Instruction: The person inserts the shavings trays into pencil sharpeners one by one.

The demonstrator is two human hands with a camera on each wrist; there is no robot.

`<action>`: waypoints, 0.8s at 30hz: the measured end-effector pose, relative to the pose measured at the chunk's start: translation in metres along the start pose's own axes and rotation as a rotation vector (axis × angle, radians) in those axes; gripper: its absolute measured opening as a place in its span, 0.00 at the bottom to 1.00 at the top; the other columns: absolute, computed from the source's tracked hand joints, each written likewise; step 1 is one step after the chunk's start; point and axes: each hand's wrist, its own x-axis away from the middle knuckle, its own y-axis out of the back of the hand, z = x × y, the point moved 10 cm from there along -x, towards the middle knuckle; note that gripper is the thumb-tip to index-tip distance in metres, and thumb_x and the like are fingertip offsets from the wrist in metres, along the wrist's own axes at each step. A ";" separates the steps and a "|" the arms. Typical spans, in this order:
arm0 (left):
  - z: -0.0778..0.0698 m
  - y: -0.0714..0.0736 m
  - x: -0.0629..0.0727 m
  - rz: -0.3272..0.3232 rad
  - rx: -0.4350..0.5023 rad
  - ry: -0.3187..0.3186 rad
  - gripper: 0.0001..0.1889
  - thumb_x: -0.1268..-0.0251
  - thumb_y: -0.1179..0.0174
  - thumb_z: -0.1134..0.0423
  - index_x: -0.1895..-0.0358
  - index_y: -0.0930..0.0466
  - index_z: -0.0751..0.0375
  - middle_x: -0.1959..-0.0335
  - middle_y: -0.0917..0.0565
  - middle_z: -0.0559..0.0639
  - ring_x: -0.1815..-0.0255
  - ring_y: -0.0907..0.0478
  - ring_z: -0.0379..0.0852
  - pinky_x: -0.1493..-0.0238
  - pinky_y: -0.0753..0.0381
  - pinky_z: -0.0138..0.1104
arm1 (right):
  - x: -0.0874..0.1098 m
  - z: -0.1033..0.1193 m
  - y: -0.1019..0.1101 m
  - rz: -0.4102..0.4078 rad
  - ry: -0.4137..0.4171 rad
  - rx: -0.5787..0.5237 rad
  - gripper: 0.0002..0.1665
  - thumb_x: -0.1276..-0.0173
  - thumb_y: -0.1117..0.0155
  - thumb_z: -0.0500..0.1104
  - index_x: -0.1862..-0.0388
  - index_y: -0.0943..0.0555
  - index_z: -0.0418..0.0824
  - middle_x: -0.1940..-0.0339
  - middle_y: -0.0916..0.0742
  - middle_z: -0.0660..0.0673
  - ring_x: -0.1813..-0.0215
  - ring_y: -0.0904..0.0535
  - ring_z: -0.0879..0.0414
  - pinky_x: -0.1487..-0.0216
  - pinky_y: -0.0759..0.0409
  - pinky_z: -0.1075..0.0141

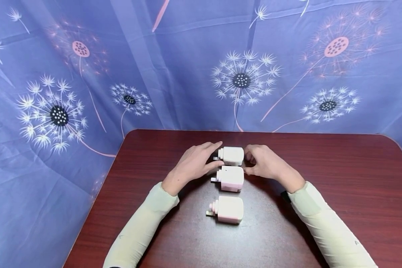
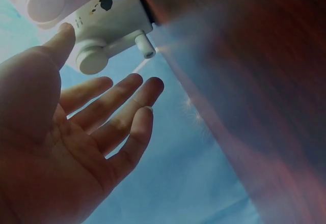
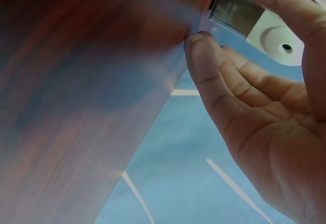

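Note:
Three crank pencil sharpeners stand in a column on the table: a far white one (image 1: 233, 155), a middle pale pink one (image 1: 232, 178) and a near cream-and-pink one (image 1: 230, 208). Their cranks point left. My left hand (image 1: 195, 160) is spread beside the far one's crank end, thumb tip close to the gap between the far and middle ones. In the left wrist view a dark print shows on a sharpener (image 2: 119, 18). My right hand (image 1: 264, 162) is at the opposite end, fingers loosely bent, holding nothing. A pencil hole and clear drawer mark the sharpener (image 3: 275, 40) there.
The dark red wooden table (image 1: 338, 178) ends at a back edge just behind the hands. A blue curtain (image 1: 187, 74) with dandelion prints hangs behind it and along the left side.

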 end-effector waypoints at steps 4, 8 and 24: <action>0.004 0.000 0.004 0.019 0.012 0.029 0.38 0.23 0.41 0.36 0.18 0.33 0.51 0.32 0.19 0.49 0.37 0.17 0.48 0.39 0.19 0.47 | 0.005 -0.002 0.002 -0.005 -0.006 0.005 0.22 0.44 0.20 0.38 0.53 0.18 0.33 0.66 0.12 0.44 0.62 0.16 0.52 0.57 0.17 0.55; 0.009 0.002 0.008 0.025 0.024 0.056 0.38 0.23 0.41 0.36 0.18 0.33 0.51 0.32 0.19 0.49 0.36 0.18 0.49 0.37 0.20 0.49 | 0.011 -0.004 0.006 -0.020 -0.017 0.020 0.24 0.41 0.19 0.41 0.51 0.17 0.31 0.63 0.12 0.42 0.60 0.15 0.50 0.55 0.16 0.53; 0.042 0.009 0.036 0.034 0.024 0.147 0.38 0.23 0.41 0.35 0.19 0.31 0.52 0.29 0.20 0.53 0.30 0.22 0.53 0.30 0.25 0.54 | 0.034 -0.014 0.023 -0.141 0.016 0.093 0.13 0.30 0.27 0.39 0.53 0.16 0.32 0.61 0.13 0.40 0.61 0.16 0.47 0.57 0.18 0.51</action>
